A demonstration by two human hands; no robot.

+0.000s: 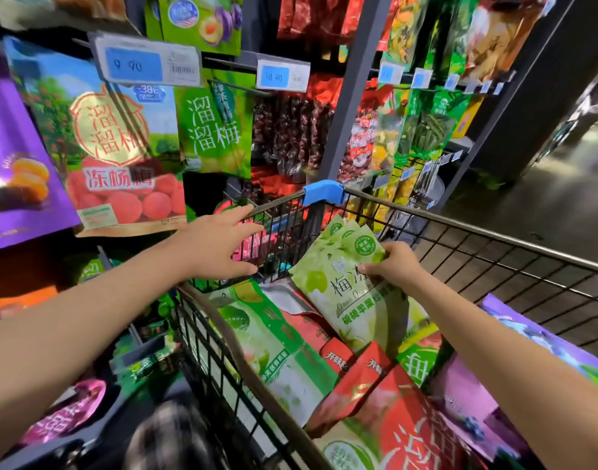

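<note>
Pouches [338,293] sit gripped in the right hand [397,266] over the cart [477,234], left hand [216,244] spread open at its rim.

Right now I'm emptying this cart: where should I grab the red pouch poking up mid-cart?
Pinch the red pouch at its raised top corner, from above: that corner juts free, while its lower end is buried among other packs. Use the open left hand; the right hand grips pale green pouches.
</note>
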